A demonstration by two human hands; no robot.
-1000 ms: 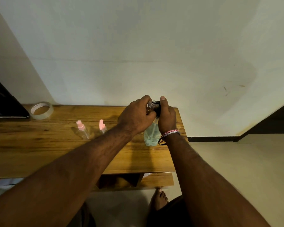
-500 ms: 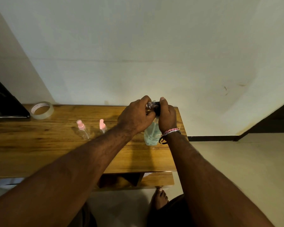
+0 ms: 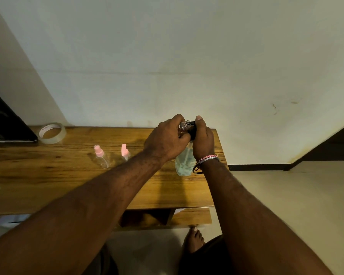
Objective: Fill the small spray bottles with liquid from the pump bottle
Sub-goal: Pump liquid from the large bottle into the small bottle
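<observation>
a bare foot shows at the bottom of the head view, at about 6 o'clock, on the pale floor below a lower wooden shelf. both forearms reach up from the bottom corners and meet over the right end of the wooden table.

the pump bottle stands near the table's right edge, at roughly 4 o'clock from the middle of the tabletop, upright, with pale greenish liquid visible in its clear body. the right hand is curled round the bottle's black pump top, thumb raised at the far side; a pink-and-white thread band and a metal bangle sit on that wrist. the left hand grips a small clear bottle with its fingers curled, holding it tilted against the black pump head; only the threaded neck of that bottle shows between the two hands. whether liquid is passing into it cannot be told.

to the left of the hands, at about 9 o'clock from them, two small spray bottles stand on the table with pink tops: the nearer spray bottle just beside the left forearm, and the further-left spray bottle a little apart from it. both look clear.

further back, at about 10 o'clock, a roll of clear tape lies flat by the wall, just beside a dark flat object at the left edge. a plain pale wall rises behind the table.
</observation>
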